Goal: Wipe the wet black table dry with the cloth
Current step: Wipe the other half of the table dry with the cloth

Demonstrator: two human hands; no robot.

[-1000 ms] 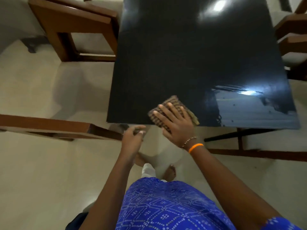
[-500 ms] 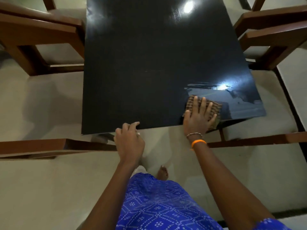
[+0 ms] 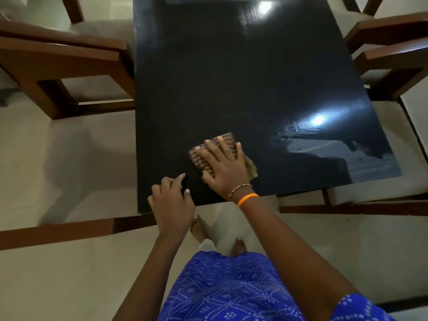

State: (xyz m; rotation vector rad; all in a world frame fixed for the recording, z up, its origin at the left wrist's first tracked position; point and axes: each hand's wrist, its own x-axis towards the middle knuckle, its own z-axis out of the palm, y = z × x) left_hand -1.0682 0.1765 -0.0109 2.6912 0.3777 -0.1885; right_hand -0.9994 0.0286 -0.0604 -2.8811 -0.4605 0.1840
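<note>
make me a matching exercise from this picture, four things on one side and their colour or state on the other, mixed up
Things:
1. cloth
2. table
3. right hand
4. left hand

States:
A. black, with a wet shiny patch at its near right corner
B. flat on the cloth, fingers spread
C. brown striped, pressed on the table
D. resting at the table's near edge, fingers loosely curled

Pairs: 1-C, 2-A, 3-B, 4-D
</note>
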